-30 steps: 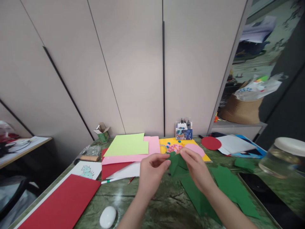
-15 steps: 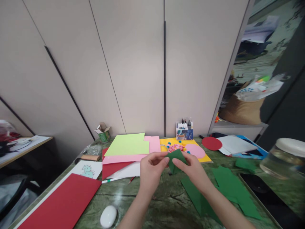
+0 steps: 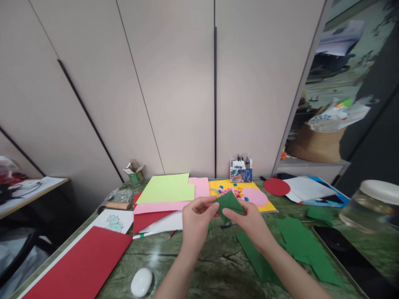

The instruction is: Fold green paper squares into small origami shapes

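Observation:
A small folded piece of green paper (image 3: 230, 202) is held up between both hands above the middle of the table. My left hand (image 3: 198, 216) pinches its left corner between thumb and fingers. On the right side, my right hand (image 3: 249, 218) grips it with the thumb on the near face and the fingers behind. Crease lines show on the paper's face. Below the right forearm lies a green sheet (image 3: 257, 257), partly covered by the arm. Further right are more cut green paper pieces (image 3: 301, 241).
A phone (image 3: 349, 257) and a lidded jar (image 3: 370, 207) stand at the right. Left are a red sheet (image 3: 81, 261), a white mouse-like object (image 3: 141, 282) and stacked coloured paper (image 3: 168, 189). Behind my hands, yellow paper (image 3: 269, 206) carries pink and blue bits; a marker box (image 3: 241, 171) stands behind.
The green paper has turned slightly and shifted a little up and left in my hands. Both hands keep their hold on it.

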The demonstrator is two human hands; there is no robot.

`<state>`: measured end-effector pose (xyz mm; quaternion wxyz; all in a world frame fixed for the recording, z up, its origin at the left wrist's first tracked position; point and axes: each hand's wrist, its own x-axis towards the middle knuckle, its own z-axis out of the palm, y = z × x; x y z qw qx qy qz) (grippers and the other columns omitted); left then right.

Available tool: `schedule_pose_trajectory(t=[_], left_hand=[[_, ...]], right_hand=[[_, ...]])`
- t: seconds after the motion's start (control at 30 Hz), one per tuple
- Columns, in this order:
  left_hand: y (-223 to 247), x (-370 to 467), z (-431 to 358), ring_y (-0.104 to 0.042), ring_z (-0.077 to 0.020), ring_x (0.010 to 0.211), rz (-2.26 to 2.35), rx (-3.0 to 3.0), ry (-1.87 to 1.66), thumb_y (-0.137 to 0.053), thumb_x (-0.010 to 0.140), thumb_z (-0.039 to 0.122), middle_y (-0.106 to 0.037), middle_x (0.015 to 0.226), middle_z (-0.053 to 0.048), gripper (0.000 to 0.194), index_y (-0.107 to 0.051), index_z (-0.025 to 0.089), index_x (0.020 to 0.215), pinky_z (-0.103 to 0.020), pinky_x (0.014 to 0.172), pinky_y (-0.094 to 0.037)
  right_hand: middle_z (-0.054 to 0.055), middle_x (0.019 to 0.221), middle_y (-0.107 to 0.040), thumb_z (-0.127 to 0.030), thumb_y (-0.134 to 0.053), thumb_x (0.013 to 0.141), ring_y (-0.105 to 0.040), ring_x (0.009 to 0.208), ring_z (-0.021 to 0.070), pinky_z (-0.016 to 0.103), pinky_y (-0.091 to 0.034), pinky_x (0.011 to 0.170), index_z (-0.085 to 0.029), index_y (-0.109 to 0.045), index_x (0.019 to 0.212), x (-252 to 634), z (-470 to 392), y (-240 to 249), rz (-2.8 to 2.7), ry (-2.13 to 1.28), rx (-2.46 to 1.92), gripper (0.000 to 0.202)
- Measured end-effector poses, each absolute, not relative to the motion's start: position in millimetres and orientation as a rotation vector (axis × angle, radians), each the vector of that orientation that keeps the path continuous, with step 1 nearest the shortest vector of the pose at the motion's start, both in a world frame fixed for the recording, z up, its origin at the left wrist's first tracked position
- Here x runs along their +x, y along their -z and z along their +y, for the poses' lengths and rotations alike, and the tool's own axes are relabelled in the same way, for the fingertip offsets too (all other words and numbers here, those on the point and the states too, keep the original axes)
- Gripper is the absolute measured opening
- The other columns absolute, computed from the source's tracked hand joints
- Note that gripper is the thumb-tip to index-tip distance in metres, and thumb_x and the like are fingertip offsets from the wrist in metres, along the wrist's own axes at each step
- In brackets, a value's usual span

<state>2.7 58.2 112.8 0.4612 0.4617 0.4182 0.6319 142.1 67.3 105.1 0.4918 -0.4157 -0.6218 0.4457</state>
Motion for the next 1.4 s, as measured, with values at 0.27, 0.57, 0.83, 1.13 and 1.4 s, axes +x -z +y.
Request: schedule_pose_trajectory(t=[0.27, 0.57, 0.83, 1.13, 1.4], left_hand=[[-110.3, 3.7, 58.9, -0.061, -0.0121, 0.058, 0.998, 1.079, -1.571, -0.071, 0.063, 0.023, -0.069, 0.066, -0.003, 0.021, -0.068, 0.013, 0.081, -0.023, 0.056, -0.052], [-110.9, 4.1, 58.7, -0.061, -0.0136, 0.058, 1.060, 1.108, -1.622, -0.071, 0.062, 0.023, -0.069, 0.066, -0.004, 0.020, -0.069, 0.013, 0.080, -0.024, 0.055, -0.050], [-110.0, 4.7, 58.2, -0.061, -0.0131, 0.058, 1.022, 1.081, -1.637, -0.070, 0.063, 0.023, -0.068, 0.065, -0.003, 0.019, -0.068, 0.013, 0.080, -0.023, 0.055, -0.050], [-107.1, 3.2, 60.4, -0.062, -0.0135, 0.064, 1.019, 1.071, -1.665, -0.070, 0.064, 0.023, -0.069, 0.071, -0.004, 0.020, -0.067, 0.014, 0.081, -0.024, 0.060, -0.050], [-107.4, 2.8, 59.5, -0.061, -0.0120, 0.060, 1.001, 1.060, -1.671, -0.070, 0.064, 0.022, -0.068, 0.068, -0.003, 0.020, -0.066, 0.014, 0.082, -0.022, 0.057, -0.049]], right_hand=[[0.006, 0.088, -0.070, -0.036, -0.064, 0.071, -0.061, 0.082, 0.0235, 0.033, -0.047, 0.072, -0.014, -0.067, 0.090, 140.7, 64.9, -103.9, -1.508, -1.089, -1.023, 0.029], [0.006, 0.076, -0.069, -0.037, -0.063, 0.070, -0.061, 0.070, 0.0207, 0.032, -0.048, 0.064, -0.014, -0.068, 0.080, 140.9, 67.3, -99.6, -1.569, -1.138, -1.014, 0.025], [0.005, 0.071, -0.067, -0.038, -0.062, 0.071, -0.060, 0.067, 0.0189, 0.029, -0.047, 0.062, -0.013, -0.067, 0.078, 139.4, 64.7, -101.4, -1.538, -1.181, -0.992, 0.026], [0.003, 0.068, -0.066, -0.038, -0.054, 0.077, -0.058, 0.066, 0.0188, 0.029, -0.045, 0.062, -0.015, -0.066, 0.074, 137.2, 63.1, -100.0, -1.645, -1.048, -1.035, 0.026], [0.003, 0.062, -0.066, -0.039, -0.057, 0.076, -0.060, 0.071, 0.0220, 0.032, -0.045, 0.068, -0.017, -0.067, 0.065, 136.4, 59.1, -102.7, -1.704, -0.918, -1.105, 0.026]])
